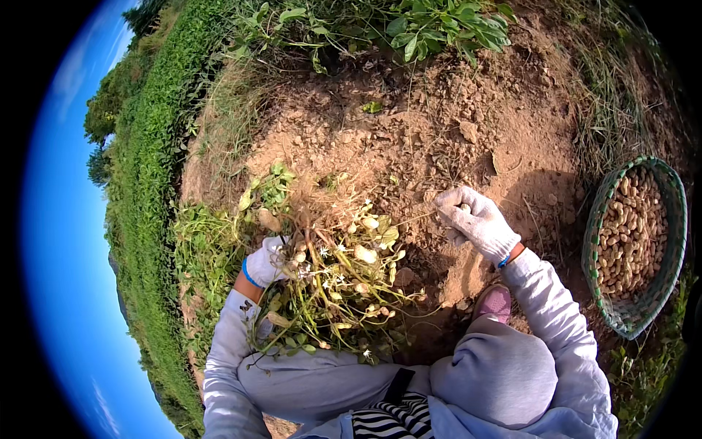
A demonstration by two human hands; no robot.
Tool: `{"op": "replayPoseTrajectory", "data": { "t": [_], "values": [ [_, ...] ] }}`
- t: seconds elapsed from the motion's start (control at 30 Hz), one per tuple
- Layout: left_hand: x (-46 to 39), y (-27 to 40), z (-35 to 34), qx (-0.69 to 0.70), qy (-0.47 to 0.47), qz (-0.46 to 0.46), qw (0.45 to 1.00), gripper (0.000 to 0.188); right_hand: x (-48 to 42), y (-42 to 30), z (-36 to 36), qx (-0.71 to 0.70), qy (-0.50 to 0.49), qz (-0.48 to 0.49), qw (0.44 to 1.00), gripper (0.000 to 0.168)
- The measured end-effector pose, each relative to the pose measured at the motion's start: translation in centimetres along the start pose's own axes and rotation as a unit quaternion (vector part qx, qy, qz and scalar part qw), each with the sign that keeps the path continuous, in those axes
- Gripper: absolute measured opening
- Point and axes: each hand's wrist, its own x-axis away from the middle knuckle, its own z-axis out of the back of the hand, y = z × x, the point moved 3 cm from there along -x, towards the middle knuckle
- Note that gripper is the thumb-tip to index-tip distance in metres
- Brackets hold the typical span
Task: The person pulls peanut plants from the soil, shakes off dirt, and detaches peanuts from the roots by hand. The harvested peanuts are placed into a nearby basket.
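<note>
In a white knitted glove, my left hand [266, 262] grips an uprooted peanut plant [329, 274] by its stems. The plant is held over my bent leg and the soil, with several pale pods [365, 254] hanging among roots, yellowish stems and leaves. My right hand [476, 219], gloved too, is raised to the right of the plant with its fingers curled around a peanut pod [465, 208], which is mostly hidden by the glove. A thin stem or root stretches from the plant towards these fingers.
At the far right stands a green woven basket [591, 241] holding many picked peanuts [630, 236]. Dry, cloddy soil [351, 142] lies ahead of me. Leafy plants [439, 27] grow at the top, and a green crop row [148, 164] runs along the left. My pink shoe [495, 303] is below my right hand.
</note>
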Motion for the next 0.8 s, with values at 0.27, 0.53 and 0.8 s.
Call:
{"op": "replayPoseTrajectory", "data": {
  "t": [0.27,0.53,0.8],
  "values": [
    [0.9,-1.0,2.6,0.066,0.045,0.006,0.997,0.034,14.3,-8.9,16.2,0.163,0.512,0.216,0.815,0.037],
    [0.3,0.4,1.0,-0.045,0.032,-0.007,0.998,0.033,17.6,-12.2,14.0,0.574,0.46,0.274,0.62,0.033],
    [-0.1,0.8,1.0,-0.266,0.01,-0.083,0.96,0.03,-2.5,-2.8,-7.7,0.247,-0.139,0.025,0.959,0.036]
  ]
}}
